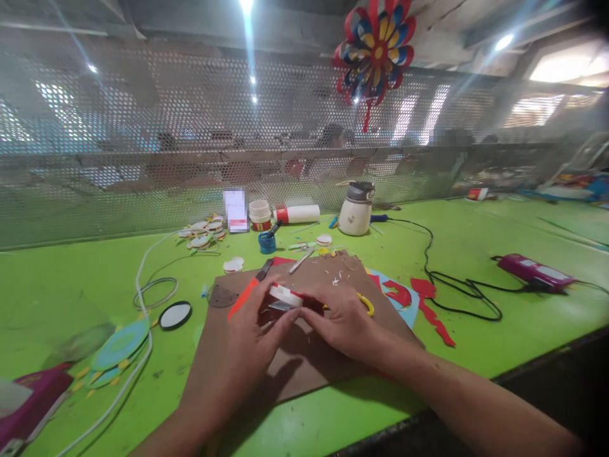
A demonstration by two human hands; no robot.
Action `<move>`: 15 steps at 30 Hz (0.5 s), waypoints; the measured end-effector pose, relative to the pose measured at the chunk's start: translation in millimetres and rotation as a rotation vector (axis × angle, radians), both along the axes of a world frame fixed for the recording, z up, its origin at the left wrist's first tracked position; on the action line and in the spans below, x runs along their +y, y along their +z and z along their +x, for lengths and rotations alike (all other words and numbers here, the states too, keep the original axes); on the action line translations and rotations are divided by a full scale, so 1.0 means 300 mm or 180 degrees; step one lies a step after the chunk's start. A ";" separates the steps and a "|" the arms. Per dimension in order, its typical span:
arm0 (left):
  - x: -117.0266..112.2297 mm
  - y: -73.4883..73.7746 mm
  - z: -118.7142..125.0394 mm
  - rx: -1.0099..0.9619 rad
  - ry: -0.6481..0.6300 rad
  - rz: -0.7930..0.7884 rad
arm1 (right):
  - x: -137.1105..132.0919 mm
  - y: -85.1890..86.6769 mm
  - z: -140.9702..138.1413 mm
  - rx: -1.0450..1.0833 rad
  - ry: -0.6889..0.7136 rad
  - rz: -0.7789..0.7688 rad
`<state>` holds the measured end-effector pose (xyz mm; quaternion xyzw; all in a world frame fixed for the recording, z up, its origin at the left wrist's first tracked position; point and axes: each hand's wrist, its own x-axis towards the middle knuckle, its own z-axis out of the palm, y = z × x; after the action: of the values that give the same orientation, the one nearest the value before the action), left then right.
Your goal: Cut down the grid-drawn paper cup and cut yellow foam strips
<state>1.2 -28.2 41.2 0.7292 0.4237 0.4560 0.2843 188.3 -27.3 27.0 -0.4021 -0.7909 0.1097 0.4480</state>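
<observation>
Over the brown board (204,374), my left hand (254,339) and my right hand (345,320) meet with fingers closed around a short white paper ring with a red edge (287,294). It looks like a slice cut from a paper cup, and my fingers cover part of it. A yellow scissors handle (366,304) shows just behind my right hand. Beside my left fingers lies an orange utility knife (247,291), partly hidden. Further back on the board are a slim silver pen-like tool (301,260) and white paper scraps (337,278).
A beige jug (354,214), a blue pot (267,242) and paper cups (260,214) stand at the back. Red paper scraps (435,311) and a purple device with a black cord (535,271) lie right. A white cable (148,349) and blue-green paper discs (118,346) lie left.
</observation>
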 end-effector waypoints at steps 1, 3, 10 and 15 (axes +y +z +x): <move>-0.001 -0.001 0.003 0.0037 -0.0019 -0.0120 | -0.002 -0.001 -0.002 0.0006 0.0021 -0.0007; -0.001 -0.003 0.007 0.0153 -0.0056 -0.0323 | -0.004 -0.002 -0.005 0.0012 0.0062 -0.0015; 0.006 0.004 0.015 -0.0063 -0.0062 -0.0421 | -0.014 -0.008 -0.023 -0.0048 0.0090 -0.0012; 0.028 0.010 -0.008 -0.0332 -0.0293 -0.0727 | -0.024 0.015 0.005 -0.0294 -0.0153 -0.0066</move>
<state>-1.3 -19.9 44.1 0.6861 0.4236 0.4285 0.4078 190.0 -34.4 31.6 -0.4303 -0.7997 0.0884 0.4093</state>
